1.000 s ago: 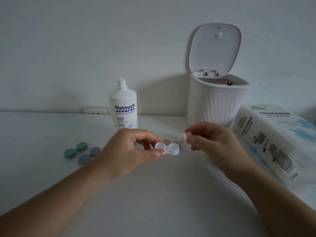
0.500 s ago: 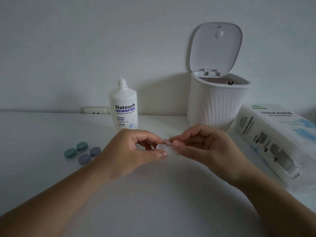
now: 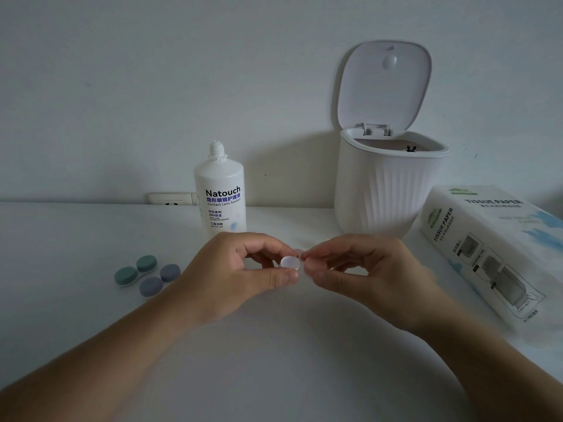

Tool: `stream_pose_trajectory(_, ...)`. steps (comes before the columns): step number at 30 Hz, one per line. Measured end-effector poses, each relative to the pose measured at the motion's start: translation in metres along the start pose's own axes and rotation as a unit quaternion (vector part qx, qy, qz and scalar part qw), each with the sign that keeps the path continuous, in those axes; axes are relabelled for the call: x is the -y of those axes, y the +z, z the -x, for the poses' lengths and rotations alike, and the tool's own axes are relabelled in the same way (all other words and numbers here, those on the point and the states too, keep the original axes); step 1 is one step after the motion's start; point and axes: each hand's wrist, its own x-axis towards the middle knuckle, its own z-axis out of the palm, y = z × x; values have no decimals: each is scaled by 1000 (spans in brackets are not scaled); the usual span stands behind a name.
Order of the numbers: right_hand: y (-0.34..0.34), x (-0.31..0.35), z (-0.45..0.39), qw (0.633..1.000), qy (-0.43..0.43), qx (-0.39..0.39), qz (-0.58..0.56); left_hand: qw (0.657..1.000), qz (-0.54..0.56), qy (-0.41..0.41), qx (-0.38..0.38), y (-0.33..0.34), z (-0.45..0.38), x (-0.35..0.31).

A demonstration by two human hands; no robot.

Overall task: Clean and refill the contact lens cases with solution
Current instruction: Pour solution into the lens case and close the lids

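Now closed in from the right: right hand (image 3: 362,266), fingers pinching the far well of the small translucent white plastic lens case (image 3: 290,262), earlier fully exposed. Left hand (image 3: 240,269) pinching the near well between thumb and forefinger. Probably wiping or capping.

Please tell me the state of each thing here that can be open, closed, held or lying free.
Clear case: uncapped, held above the table.
Left hand: pinches the clear case.
Right hand: fingers curled at the case's other end.
Bottle: upright, no cap.
Bin: lid up.
Green case: capped, lying free.
Purple case: capped, lying free.
Tissue pack: lying on the table.
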Motion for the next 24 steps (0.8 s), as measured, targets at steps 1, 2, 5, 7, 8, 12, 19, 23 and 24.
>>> stream_pose_trajectory(1,1,0,0,1000,-4,-3,16,1000,1,1,-1,1,0,0)
stream_pose_trajectory(2,1,0,0,1000,-5,-5,28,1000,0,0,-1,1,0,0)
stream_pose_trajectory(5,1,0,1,999,11,-3,36,1000,-7,0,3,2,1,0)
stream_pose_trajectory(7,-1,1,1,999,21,12,31,1000,-14,1,1,1,0,1)
stream_pose_trajectory(8,-2,2,1,999,23,20,28,1000,-16,0,-2,1,0,1)
stream_pose_trajectory(12,-4,3,3,999,13,28,36,1000,-10,1,-6,0,0,1)
stream_pose_trajectory(19,-1,3,3,999,16,0,51,1000,1,7,-5,2,0,0)
stream_pose_trajectory(23,0,3,2,998,22,-9,57,1000,2,11,-4,2,0,1)
stream_pose_trajectory(24,1,3,1,998,24,-11,58,1000,1,11,-4,2,1,1)
